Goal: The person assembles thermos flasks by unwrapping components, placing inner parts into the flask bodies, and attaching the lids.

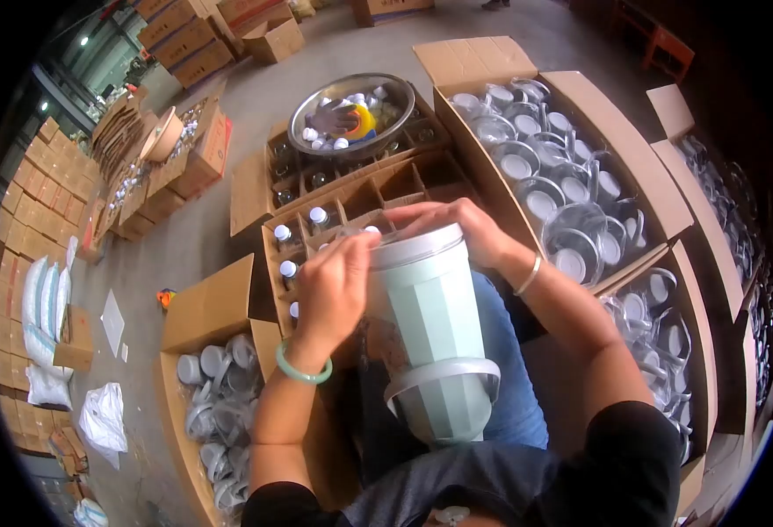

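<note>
A pale green faceted plastic container [430,312], like a jug or tall bucket, rests tilted against my lap. It has a light grey rim [417,246] at its far end and a grey hoop handle [444,369] across the near part. My left hand [338,277] is closed with thumb and fingers pinching the left side of the rim. On the far right side of the rim, my right hand [461,227] curls its fingers over the edge. Whether a lid or thin film is under the fingers cannot be made out.
A divided carton [378,189] with white-capped bottles stands ahead. Behind it sits a metal basin [351,83] holding white caps, a glove and a yellow tape roll. Open cartons of bagged grey-lidded containers flank me, at right [545,167] and left [220,395].
</note>
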The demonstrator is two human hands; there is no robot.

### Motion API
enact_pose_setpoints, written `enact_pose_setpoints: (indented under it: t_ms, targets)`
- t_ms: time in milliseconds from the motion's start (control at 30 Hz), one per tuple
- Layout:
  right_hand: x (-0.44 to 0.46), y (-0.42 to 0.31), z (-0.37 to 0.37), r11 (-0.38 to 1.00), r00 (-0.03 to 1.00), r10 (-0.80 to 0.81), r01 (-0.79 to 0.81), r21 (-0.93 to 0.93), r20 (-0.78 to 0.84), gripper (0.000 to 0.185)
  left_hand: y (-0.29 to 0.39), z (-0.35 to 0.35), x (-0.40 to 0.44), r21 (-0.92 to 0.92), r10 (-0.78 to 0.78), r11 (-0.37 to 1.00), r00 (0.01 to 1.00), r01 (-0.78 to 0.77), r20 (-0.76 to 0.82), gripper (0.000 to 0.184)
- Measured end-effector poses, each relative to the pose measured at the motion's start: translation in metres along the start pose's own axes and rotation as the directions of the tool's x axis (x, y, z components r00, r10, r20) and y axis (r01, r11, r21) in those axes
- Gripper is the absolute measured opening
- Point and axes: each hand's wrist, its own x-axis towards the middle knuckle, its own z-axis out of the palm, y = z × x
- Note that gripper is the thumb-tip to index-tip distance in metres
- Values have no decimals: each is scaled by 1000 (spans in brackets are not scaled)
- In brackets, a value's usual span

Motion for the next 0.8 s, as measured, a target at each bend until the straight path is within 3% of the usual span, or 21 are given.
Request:
enact_pose_setpoints:
  t_ms: [67, 100, 133, 167, 233, 267, 300, 333, 367, 433, 467, 500, 533, 567, 600, 633, 667, 700, 733, 767, 800]
  targets:
    - [6, 25, 5, 992, 1000, -4, 0, 125, 31, 53, 41, -6, 7, 369, 7, 929, 998, -31, 66, 27]
    - [10, 30, 13, 918, 997, 71, -63, 391, -4, 52, 56, -8, 11, 520, -50, 854, 990, -27, 132, 26]
    - [12, 31, 16, 771, 989, 149, -105, 629, -18, 51, 57, -6, 13, 521, -44, 853, 991, -29, 128, 26]
    - [11, 26, 14, 773, 989, 144, -102, 626, -18, 51, 58, -5, 15, 508, -72, 861, 986, -16, 154, 30]
    - [7, 5, 8, 794, 948, 319, -276, 541, 15, 49, 43, -6, 14, 506, -96, 863, 980, -6, 176, 33]
    - [2, -11, 4, 953, 968, 247, -234, 190, -45, 49, 11, -2, 6, 93, -75, 994, 988, 62, 137, 35]
    - [-4, -44, 20, 914, 907, 366, -393, -105, -211, 50, -21, 3, -2, -341, -68, 935, 993, 96, 93, 38]
    - [-13, -69, 44, 849, 973, 56, -164, -503, -222, 51, -49, 12, -8, -670, -162, 679, 952, 300, 261, 46]
    - [-19, -82, 61, 587, 968, -229, 51, -808, -105, 53, -43, 22, -3, -705, -381, 359, 786, 611, 487, 55]
    - [-13, -76, 52, 617, 958, -282, 139, -774, -53, 53, -73, 36, -8, -696, -221, 605, 921, 387, 321, 60]
    - [-8, -71, 41, 638, 940, -342, 223, -737, -11, 53, -62, 25, -4, -823, -270, 408, 913, 396, 305, 63]
    - [2, -70, 18, 494, 944, -327, 219, -842, 54, 53, -48, 16, -2, -909, -315, 190, 901, 370, 300, 67]
    - [-3, -66, 13, 797, 993, 69, -115, -593, -100, 54, -45, 18, -5, -891, -168, 290, 936, 348, 310, 70]
    - [-4, -73, 16, 844, 878, 469, -476, -245, -93, 55, -37, 26, -5, -807, -246, 431, 914, 403, 324, 71]
    - [2, -85, 29, 711, 916, 387, -368, -599, -103, 58, -46, 34, 1, -821, -209, 220, 847, 527, 488, 71]
    - [6, -96, 47, 739, 982, -46, 156, -655, 182, 57, -64, 45, 2, -761, -140, 3, 754, 649, 642, 70]
    - [6, -94, 59, 616, 962, -133, 269, -740, 239, 55, -84, 55, 4, -767, -129, 25, 763, 641, 633, 70]
    - [7, -92, 66, 471, 930, -212, 366, -802, 300, 54, -107, 64, 6, -702, -97, 440, 807, 560, 582, 71]
    - [12, -101, 48, 590, 962, -25, 234, -773, 273, 55, -102, 49, 6, -744, -120, 178, 765, 644, 633, 75]
    - [16, -105, 22, 457, 962, 41, 221, -862, 268, 58, -97, 34, 6, -732, -142, -99, 718, 674, 681, 78]
    - [13, -101, 13, 559, 955, 161, 119, -821, 248, 60, -84, 25, 10, -741, -50, -122, 741, 660, 669, 79]
